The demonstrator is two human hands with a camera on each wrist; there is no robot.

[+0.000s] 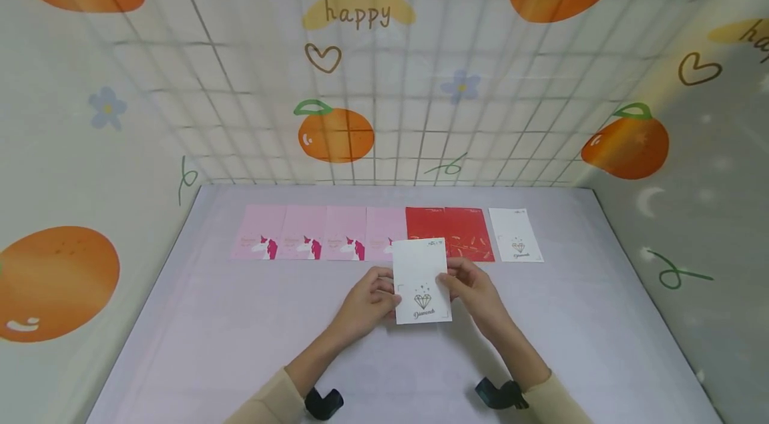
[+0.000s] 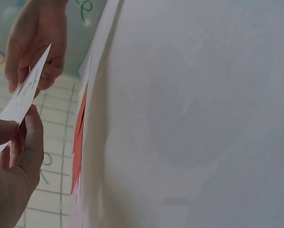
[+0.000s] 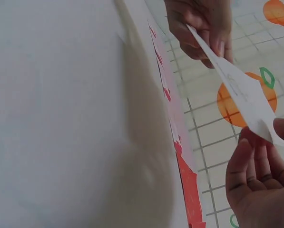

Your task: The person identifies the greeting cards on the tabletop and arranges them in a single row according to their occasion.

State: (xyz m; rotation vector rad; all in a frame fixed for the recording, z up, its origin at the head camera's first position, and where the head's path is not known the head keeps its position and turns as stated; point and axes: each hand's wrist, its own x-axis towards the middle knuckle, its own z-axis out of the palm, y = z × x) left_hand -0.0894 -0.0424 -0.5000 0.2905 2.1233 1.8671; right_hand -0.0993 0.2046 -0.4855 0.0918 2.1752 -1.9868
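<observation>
A white card [image 1: 422, 281] with a heart-shaped diamond drawing and the word "Diamonds" is held up above the table, facing the head camera. My left hand [image 1: 368, 300] pinches its lower left edge between thumb and fingers. On the opposite edge, higher up, my right hand [image 1: 474, 287] pinches the card, thumb in front and fingers behind. Both wrist views show the card [image 2: 20, 102] raised off the table and tilted, the right wrist view showing the card [image 3: 241, 95] nearly edge-on. Behind it, the head view shows part of a red card [image 1: 471, 234] partly covered.
Along the table's [image 1: 240, 344] back lies a row of cards: several pink cards [image 1: 264, 230] with a unicorn at left, red cards beside them, and another white diamond card [image 1: 517, 235] at the right end. Printed curtains with oranges [image 1: 336, 135] enclose the back and sides.
</observation>
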